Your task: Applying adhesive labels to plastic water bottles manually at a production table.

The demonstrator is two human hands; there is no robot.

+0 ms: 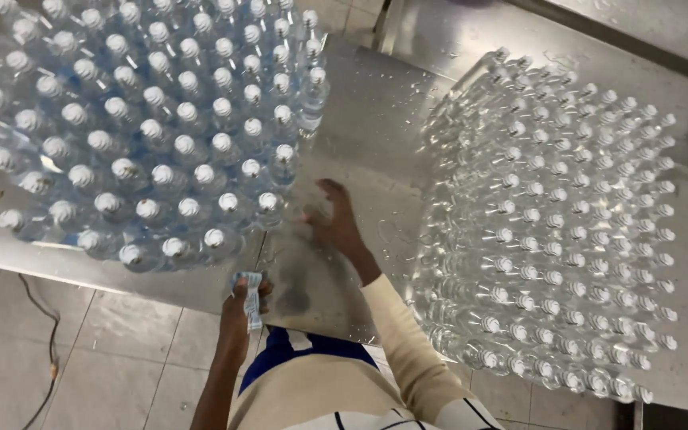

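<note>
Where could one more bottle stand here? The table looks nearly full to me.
Bare steel table runs between the capped bottles and the lying stack, where the right hand reaches. The left hand holds labels at the edge. Both sides are crowded.

A metal table (376, 119) is taken as the landmark. On its left part a block of capped bottles (145, 127) is stood upright; on its right part a block of uncapped bottles (551, 231) is stood. Between them, on the table, the right hand (336, 223) is laid. At the table's near edge, the left hand (240, 306) is held with a bundle of labels (252, 299) in it.
</note>
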